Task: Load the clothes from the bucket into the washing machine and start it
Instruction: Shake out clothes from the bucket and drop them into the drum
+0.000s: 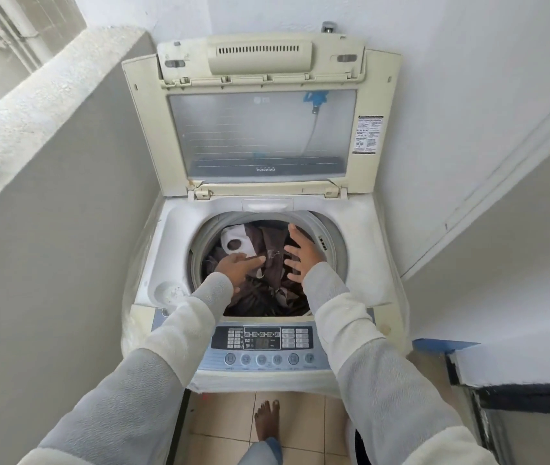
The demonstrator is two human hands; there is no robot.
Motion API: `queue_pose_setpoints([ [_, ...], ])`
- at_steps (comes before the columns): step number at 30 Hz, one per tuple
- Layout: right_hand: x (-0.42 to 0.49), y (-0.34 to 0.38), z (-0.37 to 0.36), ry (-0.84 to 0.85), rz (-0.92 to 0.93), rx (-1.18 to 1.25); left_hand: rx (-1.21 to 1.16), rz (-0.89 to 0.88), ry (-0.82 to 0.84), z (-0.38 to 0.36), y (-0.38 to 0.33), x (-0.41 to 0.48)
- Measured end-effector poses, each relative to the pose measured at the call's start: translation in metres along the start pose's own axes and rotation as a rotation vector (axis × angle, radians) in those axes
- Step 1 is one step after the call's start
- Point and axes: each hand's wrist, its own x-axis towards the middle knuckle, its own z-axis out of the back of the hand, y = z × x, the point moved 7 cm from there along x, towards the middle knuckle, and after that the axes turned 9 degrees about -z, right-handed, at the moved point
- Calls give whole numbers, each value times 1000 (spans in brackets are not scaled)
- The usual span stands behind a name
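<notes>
Brown, dark and white clothes [268, 293] lie heaped in the drum [196, 253] of the one washing machine [361, 256], in the middle of the scene. Two hands are over the drum opening. The left hand [238, 267], on the left, has its fingers [256, 260] straight and close together, pointing to the right. They lie on the brown and white cloth and grip nothing. The right hand [300, 258], just beside it on the right, has its fingers [295, 233] spread wide apart, with the palm toward the clothes. Whether it touches them I cannot tell; it holds nothing. Both arms wear pale sleeves [179, 333]. The one lid [369, 169] stands open and upright at the far side. On the near edge is the control panel [262, 338], with one row of six round buttons [261, 359]. Nearer, one bare foot [267, 421] stands on the tiled floor [220, 427].
</notes>
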Motion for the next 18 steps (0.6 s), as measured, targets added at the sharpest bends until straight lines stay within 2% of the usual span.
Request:
queue_pose_setpoints([
  [6, -80, 3, 34, -226, 460, -393, 411, -265, 0, -22, -33, -65],
  [10, -135, -17, 75, -461, 680, -803, 645, -464, 41, -66, -53, -120],
  [13, -167, -46, 119, -642, 691, -969, 839, -626, 89, -116, -60, -159],
  [18, -200, -133, 209, -774, 534, -953, 1084, -1043, 179, -218, -42, -221],
])
